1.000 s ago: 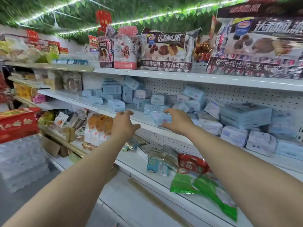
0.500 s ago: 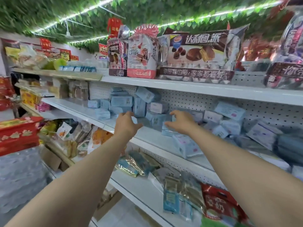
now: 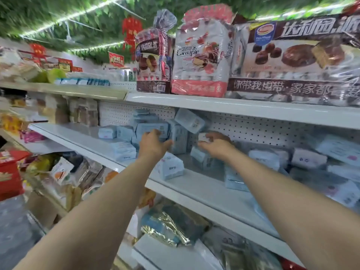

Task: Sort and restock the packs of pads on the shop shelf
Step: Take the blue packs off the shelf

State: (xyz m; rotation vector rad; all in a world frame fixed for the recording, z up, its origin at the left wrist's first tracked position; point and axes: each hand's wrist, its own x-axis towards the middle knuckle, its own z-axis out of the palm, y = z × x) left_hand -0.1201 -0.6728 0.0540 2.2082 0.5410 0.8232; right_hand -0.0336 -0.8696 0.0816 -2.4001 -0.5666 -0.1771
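Pale blue packs of pads lie jumbled on the white middle shelf (image 3: 194, 185). A stack of them (image 3: 151, 126) stands against the pegboard, with one pack (image 3: 190, 120) tilted on top. My left hand (image 3: 153, 146) reaches to the stack, fingers loosely bent against its front and holding nothing. My right hand (image 3: 217, 146) lies over a pale blue pack (image 3: 197, 154) and grips it from above; a small white pack (image 3: 203, 137) shows behind its fingers. Loose packs stand at the shelf front (image 3: 171, 168) and at the left (image 3: 122, 151). More packs (image 3: 308, 158) pile up to the right.
Big bags of chocolate pies (image 3: 200, 55) (image 3: 292, 61) sit on the shelf above, close over the pads. Foil snack packets (image 3: 169, 225) fill the shelf below. A red box (image 3: 9, 172) stands at the far left. The frame is blurred by motion.
The view has moved in closer and left along the shelf. Both hands have reached deeper towards the back stack, the right one still on a pale blue pack.
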